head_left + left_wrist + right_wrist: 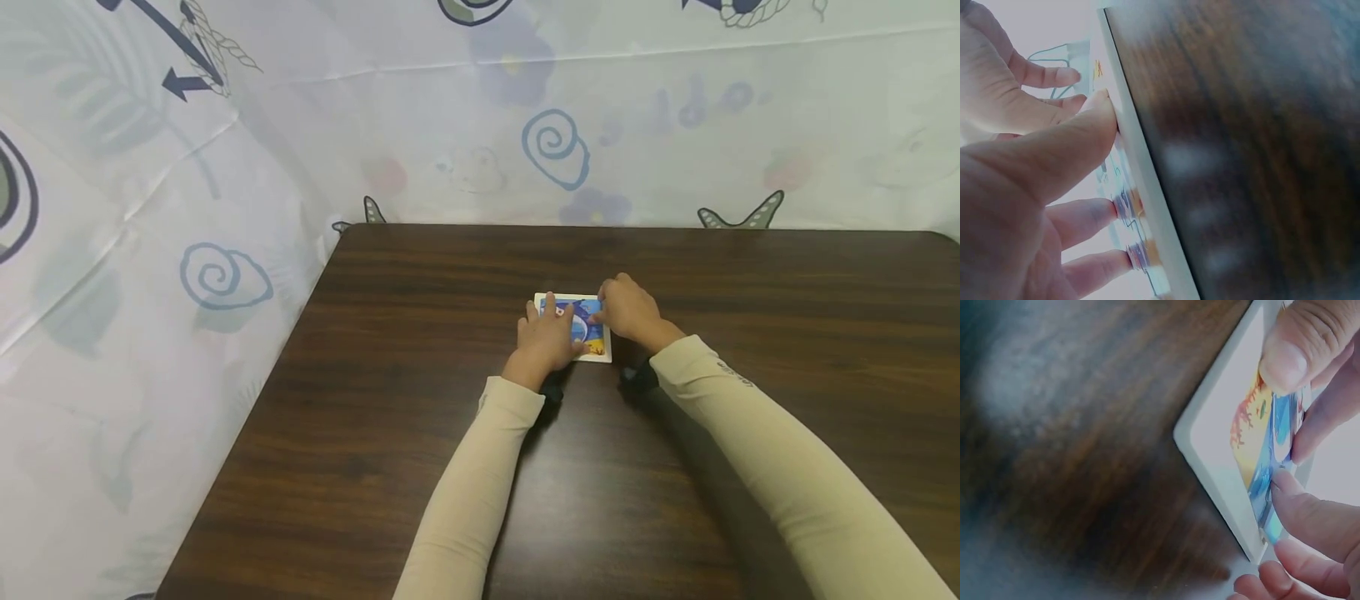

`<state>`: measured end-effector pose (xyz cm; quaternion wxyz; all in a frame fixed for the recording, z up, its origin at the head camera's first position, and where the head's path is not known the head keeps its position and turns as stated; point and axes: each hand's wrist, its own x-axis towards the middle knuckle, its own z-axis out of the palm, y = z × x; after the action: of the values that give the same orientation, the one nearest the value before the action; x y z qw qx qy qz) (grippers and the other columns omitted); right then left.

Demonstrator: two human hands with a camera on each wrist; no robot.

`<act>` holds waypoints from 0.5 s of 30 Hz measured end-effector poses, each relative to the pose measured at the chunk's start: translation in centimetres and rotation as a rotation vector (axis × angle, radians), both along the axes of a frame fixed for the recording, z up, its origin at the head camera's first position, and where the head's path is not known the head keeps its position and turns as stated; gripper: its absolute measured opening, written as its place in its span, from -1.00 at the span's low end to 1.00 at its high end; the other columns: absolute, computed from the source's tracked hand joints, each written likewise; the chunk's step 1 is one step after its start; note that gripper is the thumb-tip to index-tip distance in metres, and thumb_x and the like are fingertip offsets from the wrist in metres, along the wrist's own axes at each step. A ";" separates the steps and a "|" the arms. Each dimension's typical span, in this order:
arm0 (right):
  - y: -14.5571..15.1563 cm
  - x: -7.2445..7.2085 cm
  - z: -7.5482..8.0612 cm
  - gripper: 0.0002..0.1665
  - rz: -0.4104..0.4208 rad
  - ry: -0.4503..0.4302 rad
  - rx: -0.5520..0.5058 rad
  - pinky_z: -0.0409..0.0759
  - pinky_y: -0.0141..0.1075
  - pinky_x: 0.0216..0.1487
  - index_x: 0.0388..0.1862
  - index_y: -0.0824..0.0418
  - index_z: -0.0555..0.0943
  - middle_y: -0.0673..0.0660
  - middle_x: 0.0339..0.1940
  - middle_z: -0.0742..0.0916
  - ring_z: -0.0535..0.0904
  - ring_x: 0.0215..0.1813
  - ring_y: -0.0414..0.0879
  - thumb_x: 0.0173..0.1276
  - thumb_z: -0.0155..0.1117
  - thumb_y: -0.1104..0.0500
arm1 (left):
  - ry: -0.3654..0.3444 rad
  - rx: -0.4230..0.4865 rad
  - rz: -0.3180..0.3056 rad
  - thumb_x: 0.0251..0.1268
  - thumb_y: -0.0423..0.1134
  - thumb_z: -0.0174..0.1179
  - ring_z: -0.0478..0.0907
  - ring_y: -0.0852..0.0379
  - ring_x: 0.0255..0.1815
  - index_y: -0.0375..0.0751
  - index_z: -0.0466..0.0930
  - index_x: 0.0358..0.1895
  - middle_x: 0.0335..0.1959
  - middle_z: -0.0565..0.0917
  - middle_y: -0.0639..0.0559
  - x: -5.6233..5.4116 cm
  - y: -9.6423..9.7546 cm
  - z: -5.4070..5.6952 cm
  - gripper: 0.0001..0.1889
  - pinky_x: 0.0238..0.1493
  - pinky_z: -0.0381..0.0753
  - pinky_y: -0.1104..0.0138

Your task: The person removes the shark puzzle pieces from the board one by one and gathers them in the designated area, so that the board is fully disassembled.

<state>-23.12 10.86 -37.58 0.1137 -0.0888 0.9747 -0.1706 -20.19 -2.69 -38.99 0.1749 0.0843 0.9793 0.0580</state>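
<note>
A small white-bordered picture board (604, 350) lies flat on the dark wooden table, showing a blue and purple sea picture with yellow at one corner. Over its left part, the left hand (545, 340) rests with fingers spread. In the left wrist view, the left thumb (1094, 122) lies at the near border, and two fingertips touch the picture. At the right edge is the right hand (632, 310). Its thumb (1310, 509) presses on the picture, while its other fingers are loosely bent beside the border. The left hand covers much of the picture.
The brown table (360, 458) reaches back to a white printed cloth (450, 125), which also hangs along the left side. Both forearms wear cream sleeves (472, 492). Dark devices (638, 375) sit under the wrists.
</note>
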 end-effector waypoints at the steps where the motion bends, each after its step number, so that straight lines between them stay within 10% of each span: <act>1: 0.0 0.0 -0.1 -0.50 -0.006 0.003 -0.002 0.60 -0.06 -0.15 0.02 0.44 0.53 0.38 0.01 0.53 0.51 -0.19 0.08 0.26 0.33 0.09 | 0.002 -0.001 -0.001 0.31 0.19 0.04 -0.12 -0.25 0.58 0.13 0.01 0.51 0.59 -0.14 -0.07 0.0 0.0 0.0 -0.25 0.50 0.10 0.00; 15: 0.4 0.0 -1.4 -0.51 -0.059 0.107 -0.218 0.55 -0.14 -0.28 0.12 0.38 0.45 0.33 -0.19 0.68 0.61 -0.25 0.11 0.23 0.31 0.26 | -0.009 0.034 0.007 0.31 0.20 0.04 -0.17 -0.24 0.59 0.13 0.00 0.51 0.60 -0.16 -0.05 0.0 0.0 0.0 -0.25 0.51 0.05 -0.07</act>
<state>-23.08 11.28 -38.94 0.0459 -0.0811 0.9572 -0.2738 -20.18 -2.73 -39.03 0.1775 0.0836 0.9776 0.0756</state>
